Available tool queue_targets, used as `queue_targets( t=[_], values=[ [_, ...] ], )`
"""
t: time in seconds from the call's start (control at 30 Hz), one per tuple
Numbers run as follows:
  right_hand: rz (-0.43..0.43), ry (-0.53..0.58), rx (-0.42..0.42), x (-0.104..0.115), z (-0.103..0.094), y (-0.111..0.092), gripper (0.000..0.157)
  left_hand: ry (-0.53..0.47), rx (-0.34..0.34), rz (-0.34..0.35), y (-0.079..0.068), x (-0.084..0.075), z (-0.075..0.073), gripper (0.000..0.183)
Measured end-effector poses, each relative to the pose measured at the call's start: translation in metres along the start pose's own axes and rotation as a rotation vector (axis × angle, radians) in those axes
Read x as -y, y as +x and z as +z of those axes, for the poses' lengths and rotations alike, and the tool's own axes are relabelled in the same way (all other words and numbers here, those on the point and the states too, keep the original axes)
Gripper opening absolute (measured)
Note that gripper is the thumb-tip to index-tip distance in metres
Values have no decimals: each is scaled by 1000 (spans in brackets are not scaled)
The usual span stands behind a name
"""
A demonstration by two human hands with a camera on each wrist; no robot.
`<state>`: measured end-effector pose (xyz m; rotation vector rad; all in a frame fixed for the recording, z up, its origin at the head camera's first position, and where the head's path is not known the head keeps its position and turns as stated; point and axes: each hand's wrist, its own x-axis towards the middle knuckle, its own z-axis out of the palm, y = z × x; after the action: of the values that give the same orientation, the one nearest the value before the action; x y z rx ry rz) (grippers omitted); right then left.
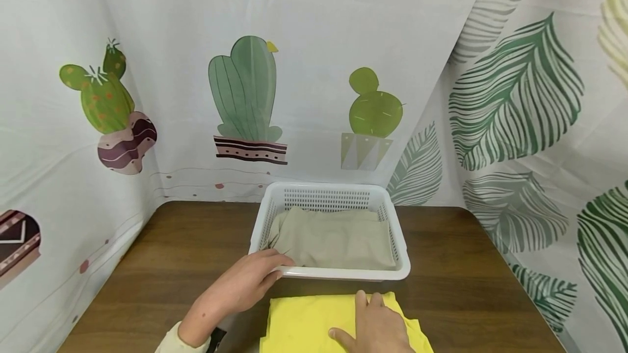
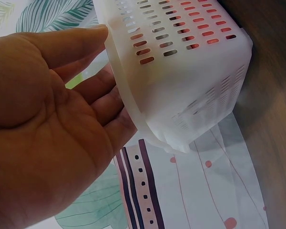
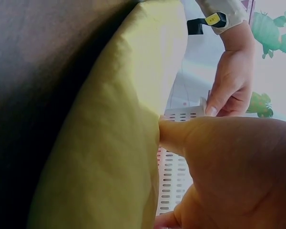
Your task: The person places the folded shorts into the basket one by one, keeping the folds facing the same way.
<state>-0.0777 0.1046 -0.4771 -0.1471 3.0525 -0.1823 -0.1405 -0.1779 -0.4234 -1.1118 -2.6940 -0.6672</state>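
Observation:
A white plastic basket (image 1: 338, 273) with slotted walls stands on the table, holding a folded beige cloth (image 1: 338, 238). My left hand (image 1: 247, 279) grips its near left corner, fingers over the rim and thumb on the outer side. The left wrist view shows that thumb and the fingers at the rim of the basket (image 2: 152, 93). In front of the basket lies a folded yellow cloth (image 1: 309, 320). My right hand (image 1: 380, 326) rests on its right part with the fingers extended forward and the thumb out to the left. From the right wrist, the thumb touches the yellow cloth (image 3: 105, 129).
The brown wooden table (image 1: 196, 244) extends to both sides of the basket. Behind it and along the sides hangs a white curtain (image 1: 314, 15) printed with cacti and leaves. A black strap (image 1: 216, 339) sits at my left wrist.

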Motion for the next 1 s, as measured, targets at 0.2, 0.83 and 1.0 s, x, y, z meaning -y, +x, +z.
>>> queue_targets(
  t=[0.2,0.83,1.0],
  values=[
    [22,30,30,-1,-1,2,84,10,-8,3,-1,0,1,29],
    [-83,111,27,-19,-8,6,72,20,-27,25,-1,1,2,31],
    [-102,140,72,-23,-15,8,70,28,-30,30,-1,2,2,31]
  ],
)
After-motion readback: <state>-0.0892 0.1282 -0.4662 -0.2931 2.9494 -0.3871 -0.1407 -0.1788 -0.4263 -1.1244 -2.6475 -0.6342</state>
